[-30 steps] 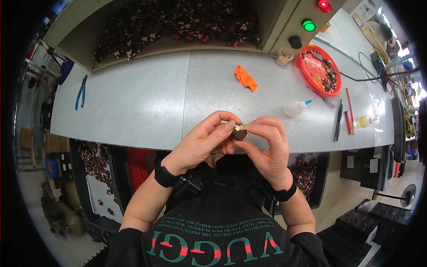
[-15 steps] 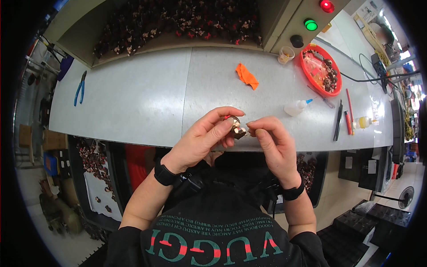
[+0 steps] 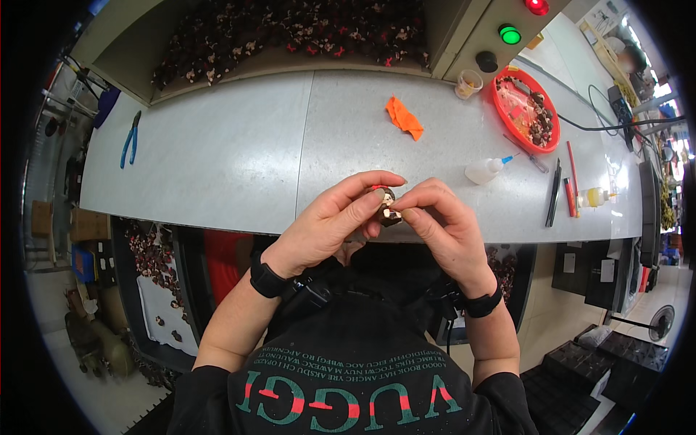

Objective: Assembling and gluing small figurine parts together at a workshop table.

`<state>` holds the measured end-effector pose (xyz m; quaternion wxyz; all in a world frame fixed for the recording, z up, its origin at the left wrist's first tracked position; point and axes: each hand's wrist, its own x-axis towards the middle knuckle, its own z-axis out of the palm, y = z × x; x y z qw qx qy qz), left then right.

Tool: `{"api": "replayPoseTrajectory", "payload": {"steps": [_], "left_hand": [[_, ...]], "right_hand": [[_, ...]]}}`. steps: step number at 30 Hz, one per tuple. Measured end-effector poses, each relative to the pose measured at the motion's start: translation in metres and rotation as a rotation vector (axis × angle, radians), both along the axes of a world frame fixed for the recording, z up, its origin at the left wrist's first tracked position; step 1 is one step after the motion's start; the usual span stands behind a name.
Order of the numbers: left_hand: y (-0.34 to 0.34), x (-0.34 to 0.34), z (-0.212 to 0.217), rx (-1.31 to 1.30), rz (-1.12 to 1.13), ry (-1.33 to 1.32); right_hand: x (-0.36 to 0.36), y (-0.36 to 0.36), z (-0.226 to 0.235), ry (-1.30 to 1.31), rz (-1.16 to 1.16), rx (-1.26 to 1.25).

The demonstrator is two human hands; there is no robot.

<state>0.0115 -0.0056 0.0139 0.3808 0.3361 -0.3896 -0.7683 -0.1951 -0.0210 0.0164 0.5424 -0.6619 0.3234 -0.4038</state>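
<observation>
A small dark brown figure piece [image 3: 387, 208] with white and red bits is pinched between both hands over the near edge of the grey worktable [image 3: 239, 159]. My left hand [image 3: 330, 221] curls over it from the left, thumb and forefinger on its top. My right hand [image 3: 444, 226] meets it from the right, fingertips pressed to its side. Most of the piece is hidden by my fingers.
An orange scrap [image 3: 403, 117] lies mid-table. A red tray [image 3: 527, 109] of small dark pieces, a small cup [image 3: 468, 83], a glue bottle [image 3: 487, 170] and pens [image 3: 556, 191] are at right. Blue pliers [image 3: 130, 138] lie far left. A bin of dark pieces [image 3: 290, 32] runs along the back.
Both hands stayed together on the small piece and shifted slightly; my fingers have closed further over it.
</observation>
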Motion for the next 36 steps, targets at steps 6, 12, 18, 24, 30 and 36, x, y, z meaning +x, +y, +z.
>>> {"api": "replayPoseTrajectory", "payload": {"steps": [6, 12, 18, 24, 30, 36], "left_hand": [[0.0, 0.0, -0.002, 0.01, 0.015, -0.023], [0.002, -0.003, -0.004, -0.019, 0.074, -0.074], [0.004, -0.005, -0.003, -0.037, 0.097, -0.024], [0.004, -0.005, -0.001, -0.046, 0.091, -0.044], [0.004, -0.006, -0.002, -0.071, 0.114, -0.047], [0.006, -0.001, -0.001, -0.083, 0.103, -0.092]], "right_hand": [[0.002, 0.001, -0.005, -0.059, 0.017, 0.069], [0.005, 0.004, -0.004, -0.051, -0.014, 0.082], [0.007, 0.007, -0.007, -0.01, -0.042, 0.009], [0.011, 0.011, -0.007, 0.003, -0.063, -0.02], [0.013, 0.012, -0.009, 0.025, -0.112, -0.026], [0.013, 0.013, -0.005, 0.051, -0.089, -0.017]]}}
